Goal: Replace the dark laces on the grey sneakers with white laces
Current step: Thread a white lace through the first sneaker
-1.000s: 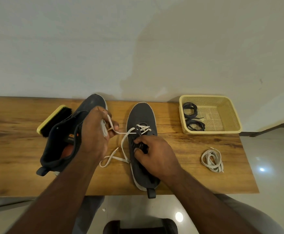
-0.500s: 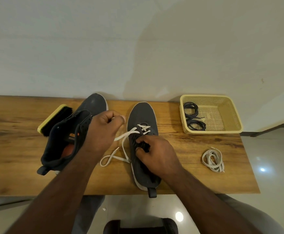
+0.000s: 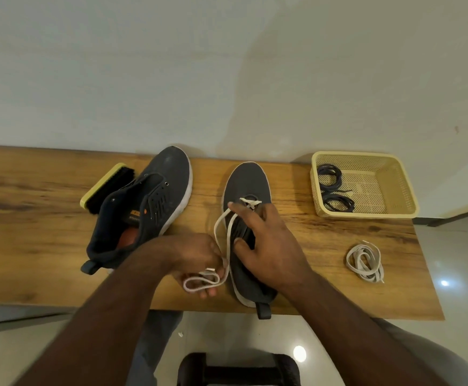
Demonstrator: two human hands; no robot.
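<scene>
White lace [image 3: 221, 232] ran from the lowest eyelets of the right-hand grey sneaker [image 3: 248, 185], crossed once near the toe, then trailed off the shoe's left side in two strands toward the table's near edge. Left hand [image 3: 196, 257] pinched the loose end, looped, between thumb and fingers just left of that sneaker. Right hand [image 3: 266, 246] lay spread over the sneaker's tongue, index finger touching the lace by the eyelets, thumb pressed on the shoe's side; grip loose, not closed on anything. Sneaker stood upright, toe toward the wall, heel tab over the table [image 3: 32, 218] edge. Second grey sneaker [image 3: 155, 199] sat unlaced to the left, tilted. Brush [image 3: 107, 188] lay just beside it, against its far side. Spare white lace bundle [image 3: 365, 263] lay to the right. Yellow basket [image 3: 394, 215] behind it held two dark lace coils [image 3: 334, 190].
</scene>
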